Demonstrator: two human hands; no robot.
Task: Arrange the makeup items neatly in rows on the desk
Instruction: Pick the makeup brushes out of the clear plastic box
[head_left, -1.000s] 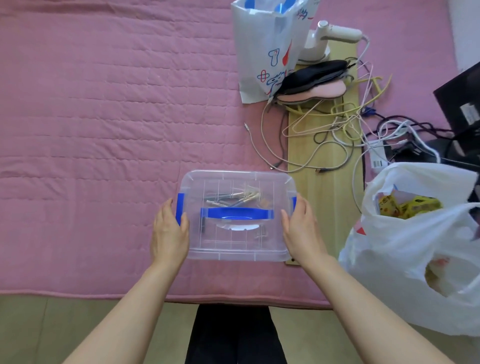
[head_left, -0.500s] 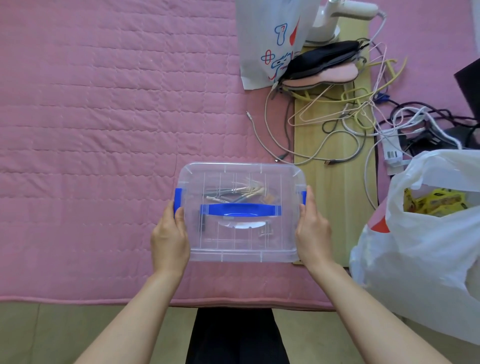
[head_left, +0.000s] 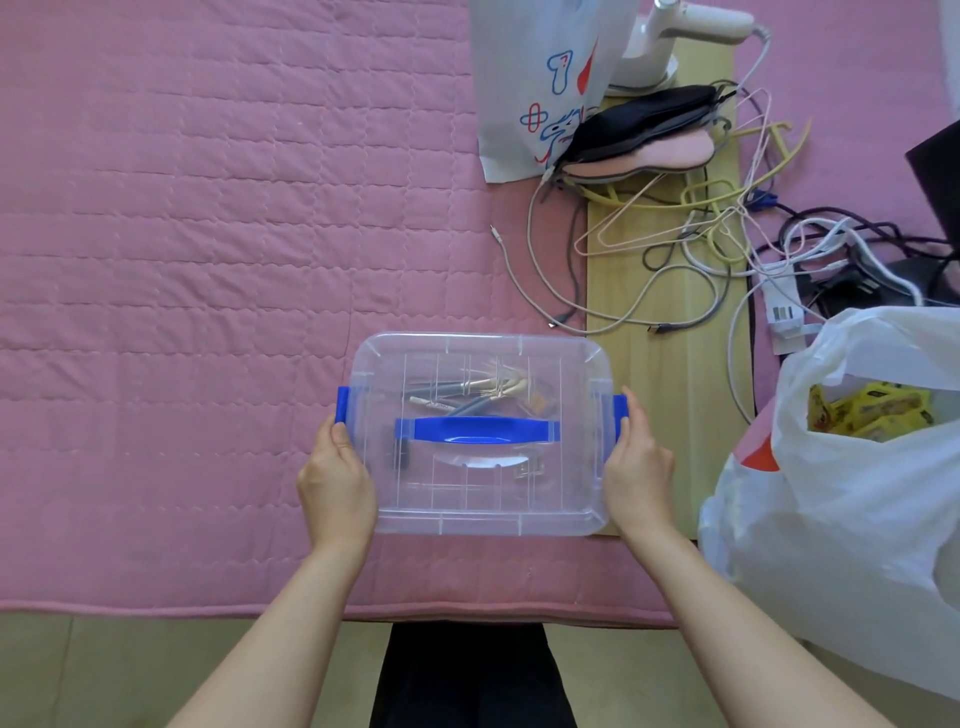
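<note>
The task is at its opening step: the makeup items (head_left: 478, 395), brushes and a few small pieces, lie inside the shut clear box (head_left: 480, 436), which sits on the pink quilt (head_left: 208, 260) with its right end over the edge of a wooden board (head_left: 670, 364). The left hand (head_left: 336, 480) grips the box's left end just below the blue left latch (head_left: 343, 405), and the right hand (head_left: 638, 470) grips the right end, fingers up by the right latch (head_left: 620, 405); the hands are apart, one clamped on each side. Next, I judge, both latches must be flipped outward and the lid lifted by its blue handle (head_left: 477, 431) before anything can be laid in rows. Compared with a second ago, the box sits slightly nearer the person and the hands have crept up toward the latches.
</note>
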